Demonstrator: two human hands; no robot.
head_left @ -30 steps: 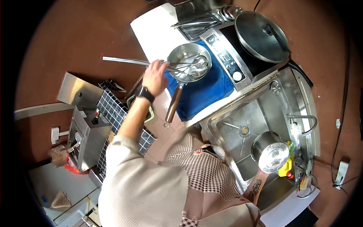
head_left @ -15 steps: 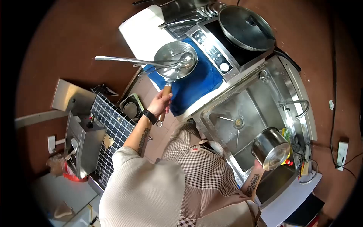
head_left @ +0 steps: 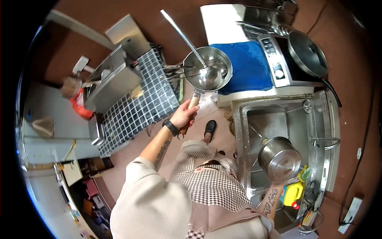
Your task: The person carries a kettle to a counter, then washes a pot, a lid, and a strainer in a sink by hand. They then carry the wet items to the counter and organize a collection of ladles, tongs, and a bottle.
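My left hand [head_left: 186, 114] is closed around the wooden handle of a steel saucepan [head_left: 229, 73]. The pan hangs between the blue cloth [head_left: 250, 63] and a tiled table. A ladle [head_left: 184, 38] and other metal utensils [head_left: 175, 71] lie in it, their handles jutting past the rim. My right hand [head_left: 277, 186] is mostly hidden behind a steel pot [head_left: 283, 161], which it holds tipped over the sink [head_left: 278, 119] with the underside facing me.
An induction cooker [head_left: 274, 63] with a lidded frying pan [head_left: 306, 53] stands on the counter at right. A faucet [head_left: 330, 142] and a yellow bottle [head_left: 293, 194] are by the sink. On the left are the tiled table [head_left: 147, 95] and a steel box [head_left: 115, 79].
My view has turned toward the left. The saucepan has gone from over the blue cloth to its left, toward the tiled table. The pot stays over the sink in my right hand.
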